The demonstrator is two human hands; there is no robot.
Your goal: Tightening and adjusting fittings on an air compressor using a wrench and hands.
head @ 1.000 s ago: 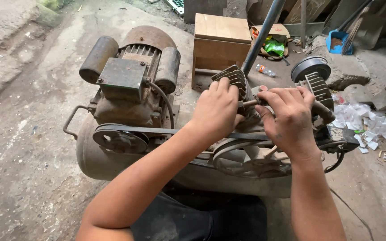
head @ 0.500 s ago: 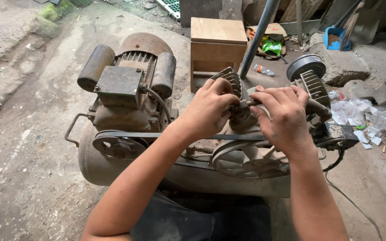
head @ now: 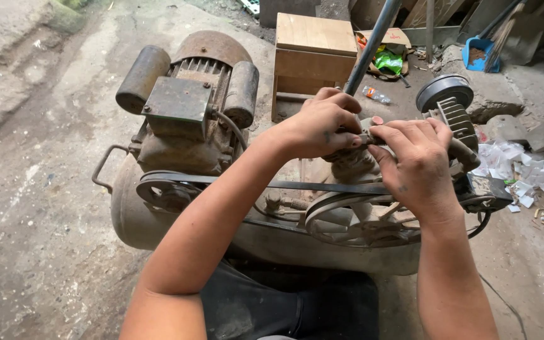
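Observation:
An old rusty air compressor lies on the ground, with its electric motor (head: 190, 101) on the left and its tank (head: 158, 220) below. A drive belt (head: 322, 186) runs from the small motor pulley (head: 166, 192) to the big pump wheel (head: 354, 217). My left hand (head: 316, 129) is closed over the top of the pump's left finned cylinder, hiding it. Over the pump's middle, my right hand (head: 413, 164) pinches a small metal fitting (head: 368, 138), which the left fingertips also touch. The right finned cylinder (head: 458, 119) with its round filter cap (head: 443, 91) shows behind my right hand.
A wooden box (head: 313, 53) stands behind the compressor, with a grey metal pole (head: 373, 41) leaning beside it. Torn white paper scraps (head: 524, 173) litter the ground at the right. A blue dustpan (head: 478, 53) and green rubbish (head: 388, 60) lie at the back. Dirty concrete floor (head: 39, 208) spreads to the left.
My left hand has slid over the left finned cylinder, which showed before, and now covers it. Both hands have drawn closer together around the small fitting.

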